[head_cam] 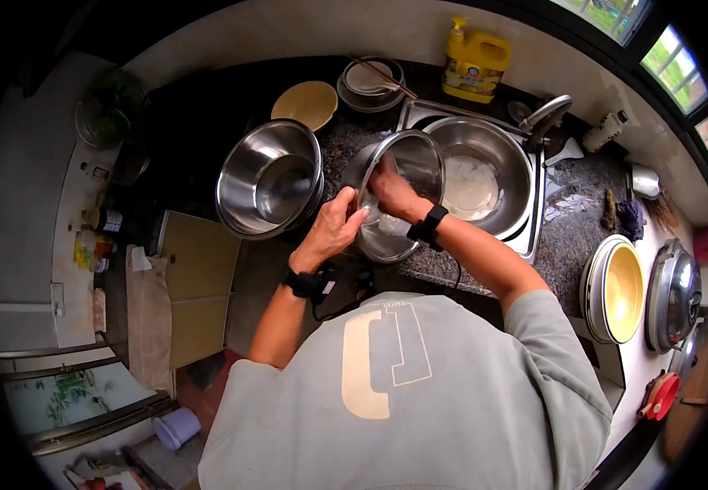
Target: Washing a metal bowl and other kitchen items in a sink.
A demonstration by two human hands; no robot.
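Observation:
My left hand (331, 226) grips the near left rim of a stainless steel bowl (425, 160), which is tilted on its side over the counter and the sink's left edge. My right hand (395, 188) reaches inside that bowl; its fingertips are partly hidden, and whether they hold anything cannot be told. Just left of it stand nested stainless steel basins (240, 177). To the right, a wide steel basin (516, 184) with some water in it sits in the sink (537, 211).
Behind are a yellow bowl (305, 104), stacked bowls with chopsticks (369, 79) and a yellow detergent jug (476, 67). A faucet (547, 113) rises at the sink's back right. More bowls (626, 294) and a lidded pot (678, 294) stand at right.

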